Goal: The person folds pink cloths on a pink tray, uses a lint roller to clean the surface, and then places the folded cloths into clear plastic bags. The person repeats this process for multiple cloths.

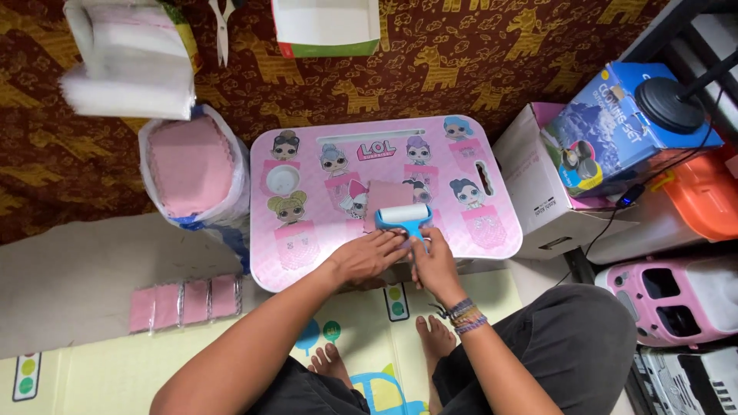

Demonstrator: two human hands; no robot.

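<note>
A small pink lap table (492, 230) with cartoon doll pictures stands on the floor in front of me. On it lies a pink square piece (382, 194). A blue-handled roller (405, 216) with a white drum rests across the piece's near edge. My right hand (436, 261) grips the roller's handle. My left hand (370, 254) lies flat on the tabletop just left of the handle, fingertips touching the roller and the piece's lower edge.
A plastic bag of pink scalloped sheets (192, 165) stands left of the table. A row of wrapped pink squares (184, 302) lies on the floor. Cardboard boxes (542, 192), a blue box (623, 127) and pink plastic items (676, 296) crowd the right. Scissors (222, 27) lie at the back.
</note>
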